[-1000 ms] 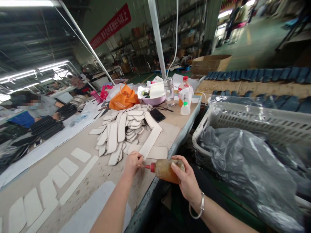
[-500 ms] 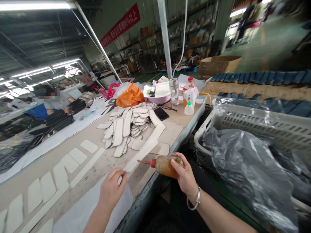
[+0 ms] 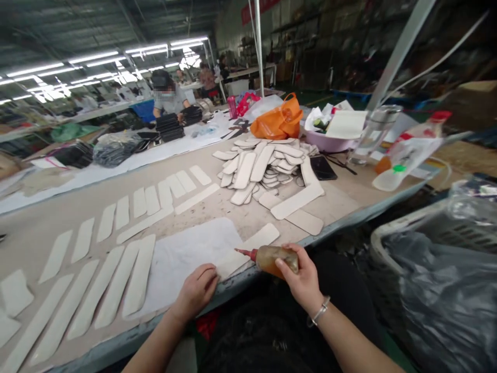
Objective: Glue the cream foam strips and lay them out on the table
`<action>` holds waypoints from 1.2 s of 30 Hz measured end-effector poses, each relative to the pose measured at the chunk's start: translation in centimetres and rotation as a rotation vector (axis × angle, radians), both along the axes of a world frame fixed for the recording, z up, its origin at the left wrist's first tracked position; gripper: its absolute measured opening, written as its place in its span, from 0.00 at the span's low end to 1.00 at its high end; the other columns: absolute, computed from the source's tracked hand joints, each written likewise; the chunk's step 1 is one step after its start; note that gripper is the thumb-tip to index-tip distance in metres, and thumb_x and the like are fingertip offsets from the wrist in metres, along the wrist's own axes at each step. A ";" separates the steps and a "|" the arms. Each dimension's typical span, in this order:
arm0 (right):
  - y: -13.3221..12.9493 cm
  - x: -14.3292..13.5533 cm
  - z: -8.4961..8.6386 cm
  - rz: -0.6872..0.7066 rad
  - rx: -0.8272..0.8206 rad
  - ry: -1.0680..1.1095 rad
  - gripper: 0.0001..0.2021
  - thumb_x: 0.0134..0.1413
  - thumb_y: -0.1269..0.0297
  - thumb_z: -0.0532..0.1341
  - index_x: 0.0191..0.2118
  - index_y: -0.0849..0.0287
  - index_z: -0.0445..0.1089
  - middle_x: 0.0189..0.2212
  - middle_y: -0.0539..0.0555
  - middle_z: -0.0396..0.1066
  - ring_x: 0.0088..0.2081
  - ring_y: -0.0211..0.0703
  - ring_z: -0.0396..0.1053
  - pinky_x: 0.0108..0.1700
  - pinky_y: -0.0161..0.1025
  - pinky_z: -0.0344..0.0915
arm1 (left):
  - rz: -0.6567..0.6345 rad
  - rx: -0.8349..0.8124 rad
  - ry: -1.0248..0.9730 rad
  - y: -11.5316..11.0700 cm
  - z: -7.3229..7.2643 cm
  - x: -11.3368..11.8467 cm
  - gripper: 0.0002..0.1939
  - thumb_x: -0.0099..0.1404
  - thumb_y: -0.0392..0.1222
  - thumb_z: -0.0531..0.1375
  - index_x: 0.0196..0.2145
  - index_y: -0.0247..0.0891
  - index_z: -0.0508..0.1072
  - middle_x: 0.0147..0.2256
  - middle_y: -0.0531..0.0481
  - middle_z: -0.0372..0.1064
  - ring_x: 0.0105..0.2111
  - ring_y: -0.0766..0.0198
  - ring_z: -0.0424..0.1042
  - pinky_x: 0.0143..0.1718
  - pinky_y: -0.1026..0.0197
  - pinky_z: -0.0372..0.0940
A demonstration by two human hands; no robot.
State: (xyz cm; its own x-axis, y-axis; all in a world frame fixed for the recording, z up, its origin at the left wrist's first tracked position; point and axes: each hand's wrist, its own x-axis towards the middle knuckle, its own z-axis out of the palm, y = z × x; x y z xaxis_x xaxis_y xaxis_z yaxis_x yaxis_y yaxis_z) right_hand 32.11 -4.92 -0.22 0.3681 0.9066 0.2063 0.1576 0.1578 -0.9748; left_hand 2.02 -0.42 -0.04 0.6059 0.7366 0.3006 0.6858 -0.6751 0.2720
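Observation:
My right hand (image 3: 301, 272) is wrapped round a bottle (image 3: 267, 260) of amber liquid, its red nozzle pointing left over a long white strip (image 3: 233, 261). The near end of that strip is pinched by my left hand (image 3: 200, 287), at the table's front edge. Beneath the strip lies a white sheet (image 3: 186, 248). Behind it is a heap of pale, dark-edged pieces (image 3: 267, 166). More white strips (image 3: 112, 280) lie in rows to the left.
An orange bag (image 3: 277, 122), a purple bowl (image 3: 334, 142), a phone (image 3: 323, 168), a clear cup (image 3: 376, 134) and a small bottle (image 3: 390, 177) stand behind. A crate (image 3: 382, 243) with grey plastic is at the right. A person (image 3: 171, 98) handles black stacks across the table.
The view has swung left. My left hand has drawn the strip away from the heap and over the white sheet. The bottle is still in my right hand, above the strip.

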 end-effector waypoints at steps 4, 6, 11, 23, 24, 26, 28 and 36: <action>0.1 -1.7 -0.2 0.120 0.076 -0.209 0.15 0.51 0.62 0.62 0.44 0.56 0.63 0.39 0.55 0.67 0.40 0.46 0.67 0.42 0.44 0.67 | -0.044 0.020 -0.051 -0.1 -0.2 -0.4 0.11 0.61 0.31 0.57 0.42 0.37 0.69 0.39 0.44 0.68 0.39 0.62 0.67 0.41 0.59 0.67; 0.2 -2.4 -0.1 0.153 0.099 -0.280 0.14 0.51 0.62 0.62 0.44 0.56 0.63 0.38 0.55 0.67 0.40 0.46 0.67 0.42 0.44 0.67 | -0.070 0.007 -0.073 -0.2 -0.3 -0.5 0.11 0.60 0.29 0.57 0.42 0.37 0.70 0.37 0.45 0.68 0.37 0.63 0.66 0.40 0.59 0.67; 0.4 -3.7 0.5 0.223 0.110 -0.361 0.14 0.52 0.64 0.62 0.45 0.55 0.62 0.37 0.55 0.67 0.40 0.45 0.66 0.42 0.44 0.66 | -0.110 0.006 -0.067 -0.2 -0.3 -0.5 0.10 0.60 0.30 0.58 0.40 0.36 0.70 0.36 0.46 0.69 0.36 0.63 0.66 0.39 0.58 0.66; 0.6 -3.3 0.6 0.202 0.102 -0.507 0.13 0.53 0.64 0.61 0.44 0.56 0.62 0.35 0.55 0.67 0.37 0.44 0.65 0.40 0.43 0.67 | -0.117 0.025 -0.079 0.0 -0.2 -0.3 0.09 0.60 0.30 0.57 0.39 0.37 0.71 0.35 0.46 0.70 0.35 0.63 0.67 0.38 0.57 0.67; 0.6 -2.6 0.4 0.156 0.095 -0.517 0.13 0.53 0.64 0.61 0.44 0.57 0.62 0.35 0.55 0.67 0.37 0.44 0.66 0.40 0.43 0.67 | -0.117 0.026 -0.079 0.1 -0.2 -0.3 0.09 0.60 0.31 0.57 0.39 0.37 0.71 0.35 0.46 0.70 0.35 0.64 0.67 0.38 0.57 0.67; 0.8 -1.2 0.2 0.057 0.079 -0.542 0.12 0.53 0.63 0.60 0.44 0.57 0.63 0.35 0.55 0.66 0.37 0.45 0.66 0.40 0.44 0.67 | -0.119 0.029 -0.076 0.1 -0.3 -0.3 0.09 0.61 0.31 0.57 0.39 0.37 0.72 0.34 0.46 0.70 0.34 0.64 0.68 0.38 0.58 0.67; 1.0 0.2 0.0 -0.034 0.060 -0.571 0.11 0.53 0.62 0.60 0.43 0.57 0.63 0.35 0.55 0.66 0.38 0.45 0.66 0.41 0.45 0.67 | -0.120 0.034 -0.073 0.1 -0.5 -0.4 0.09 0.61 0.31 0.56 0.39 0.37 0.72 0.34 0.46 0.70 0.35 0.63 0.68 0.38 0.58 0.67; 2.0 3.4 -0.2 -0.298 0.037 -0.699 0.12 0.54 0.60 0.60 0.42 0.59 0.63 0.35 0.57 0.67 0.38 0.48 0.65 0.43 0.47 0.66 | -0.120 0.022 -0.069 0.2 -0.6 -0.6 0.10 0.60 0.31 0.57 0.40 0.37 0.72 0.37 0.45 0.69 0.36 0.63 0.68 0.40 0.59 0.67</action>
State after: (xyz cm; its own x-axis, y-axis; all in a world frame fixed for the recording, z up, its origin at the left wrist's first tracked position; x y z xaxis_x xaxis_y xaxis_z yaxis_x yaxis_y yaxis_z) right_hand 35.49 -2.92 -0.46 0.3690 0.7772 0.5097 0.7775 0.0424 -0.6275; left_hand 1.46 -0.22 -0.69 0.6670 0.6524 0.3600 0.5797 -0.7578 0.2994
